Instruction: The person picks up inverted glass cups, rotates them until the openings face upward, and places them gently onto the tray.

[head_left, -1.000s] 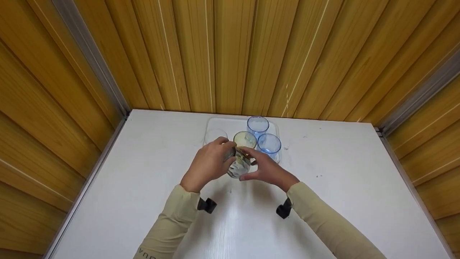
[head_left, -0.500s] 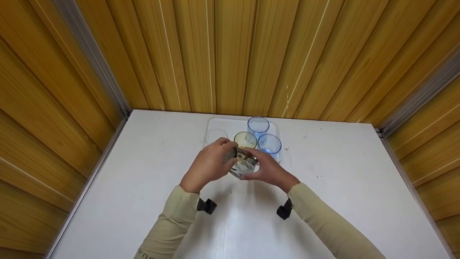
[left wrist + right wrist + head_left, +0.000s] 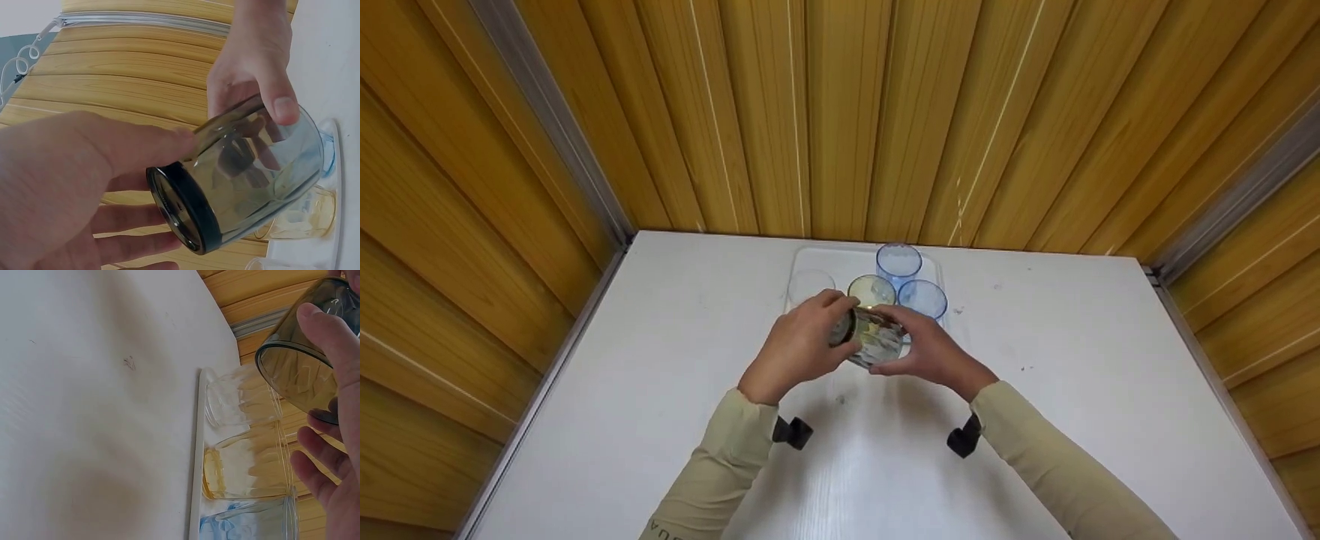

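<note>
Both hands hold one smoky grey drinking glass [image 3: 879, 341] above the table, tipped on its side just in front of the tray. My left hand [image 3: 799, 337] grips it near the thick dark base, thumb on the near side, as the left wrist view shows. Around the rim end, my right hand [image 3: 936, 351] holds it between thumb and fingers; in the right wrist view the glass's mouth [image 3: 298, 379] is visible. Just behind the hands stand an amber glass [image 3: 872, 290] and a blue glass [image 3: 922, 300].
A white tray [image 3: 840, 259] carries the standing glasses near the table's back edge. Also on it are a clear glass [image 3: 811, 280] at left and a second blue glass [image 3: 898, 262] at the rear. Wood-patterned panels [image 3: 840, 112] enclose the white table [image 3: 697, 315].
The smoky glass has swung to lie more sideways, its rim end moving right. My right hand has shifted slightly right with it; the left hand stays nearly in place.
</note>
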{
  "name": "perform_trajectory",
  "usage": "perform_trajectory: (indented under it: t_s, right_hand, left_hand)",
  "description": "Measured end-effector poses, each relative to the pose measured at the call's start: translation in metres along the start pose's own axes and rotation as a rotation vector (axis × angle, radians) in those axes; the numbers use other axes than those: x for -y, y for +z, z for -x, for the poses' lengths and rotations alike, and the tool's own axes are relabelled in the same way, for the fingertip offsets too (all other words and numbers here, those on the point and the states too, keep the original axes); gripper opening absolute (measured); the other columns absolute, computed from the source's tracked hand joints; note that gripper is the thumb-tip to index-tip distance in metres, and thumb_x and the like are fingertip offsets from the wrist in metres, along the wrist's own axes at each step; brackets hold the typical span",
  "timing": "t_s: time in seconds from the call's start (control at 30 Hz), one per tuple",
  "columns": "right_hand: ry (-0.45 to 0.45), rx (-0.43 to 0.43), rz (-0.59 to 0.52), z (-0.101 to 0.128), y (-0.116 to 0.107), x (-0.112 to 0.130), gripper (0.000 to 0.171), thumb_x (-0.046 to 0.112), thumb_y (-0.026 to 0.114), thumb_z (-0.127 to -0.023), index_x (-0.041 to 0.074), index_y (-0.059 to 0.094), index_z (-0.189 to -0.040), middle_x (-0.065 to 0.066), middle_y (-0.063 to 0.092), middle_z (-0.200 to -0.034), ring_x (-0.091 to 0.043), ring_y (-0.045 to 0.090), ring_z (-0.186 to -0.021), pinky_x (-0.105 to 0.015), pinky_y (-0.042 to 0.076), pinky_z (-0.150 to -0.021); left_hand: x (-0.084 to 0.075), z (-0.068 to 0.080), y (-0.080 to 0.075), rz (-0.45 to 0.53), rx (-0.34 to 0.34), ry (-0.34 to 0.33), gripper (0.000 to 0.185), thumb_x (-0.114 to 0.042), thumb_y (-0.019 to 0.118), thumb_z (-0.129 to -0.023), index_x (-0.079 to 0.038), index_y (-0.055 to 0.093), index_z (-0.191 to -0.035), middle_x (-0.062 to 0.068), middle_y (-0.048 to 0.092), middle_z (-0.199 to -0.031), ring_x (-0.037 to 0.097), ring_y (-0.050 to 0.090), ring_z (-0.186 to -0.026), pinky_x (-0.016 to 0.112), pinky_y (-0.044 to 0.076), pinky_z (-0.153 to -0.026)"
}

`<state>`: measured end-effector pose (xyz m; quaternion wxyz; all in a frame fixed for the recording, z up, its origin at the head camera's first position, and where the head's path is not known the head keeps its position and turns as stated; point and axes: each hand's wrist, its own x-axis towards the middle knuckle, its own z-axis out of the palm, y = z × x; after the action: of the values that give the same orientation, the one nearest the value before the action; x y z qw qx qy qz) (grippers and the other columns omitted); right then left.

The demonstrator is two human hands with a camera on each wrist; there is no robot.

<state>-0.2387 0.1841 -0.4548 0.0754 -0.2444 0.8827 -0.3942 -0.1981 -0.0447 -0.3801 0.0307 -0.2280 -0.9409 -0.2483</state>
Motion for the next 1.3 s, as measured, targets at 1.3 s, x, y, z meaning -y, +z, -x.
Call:
perform_trajectory:
  t_s: [1.3]
  right_hand:
    - [0.070,0.057,0.070,0.003,-0.013,0.008,0.064,0.046,0.085,-0.068,0.031,0.055,-0.123,0.012,0.058,-0.118,-0.015,0.057,-0.109,-0.040,0.051,-0.095]
  left_hand:
    - [-0.004,-0.001,0.049,-0.243,-0.095,0.292,0.087,-0.030,0.089,-0.067,-0.022,0.046,-0.142,0.000,0.050,-0.138,0.018,0.041,-0.135,0.048,0.022,-0.120]
